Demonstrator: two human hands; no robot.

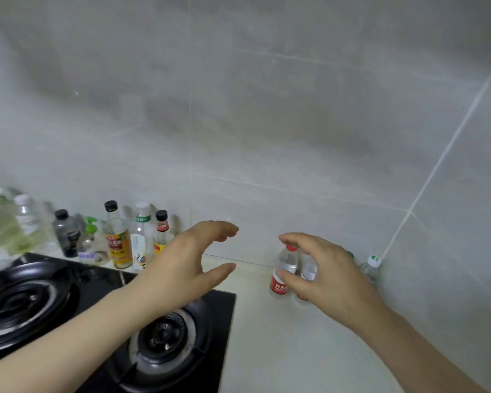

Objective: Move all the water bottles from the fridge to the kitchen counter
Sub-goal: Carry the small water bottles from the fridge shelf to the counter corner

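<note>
A small water bottle with a red cap and red label point(284, 272) stands upright on the pale kitchen counter point(281, 350) by the tiled wall. A second bottle point(309, 271) behind it is mostly hidden by my right hand point(321, 272), which hovers at the bottles with loosely curved fingers and grips nothing that I can see. A white-capped bottle point(372, 265) stands in the wall corner. My left hand point(187, 263) is held open above the stove's right edge, holding nothing. The fridge is out of view.
A black gas stove point(216, 313) with two burners fills the lower left. Several condiment bottles point(119, 242) line the wall behind it. Grey tiled walls meet in a corner at the right.
</note>
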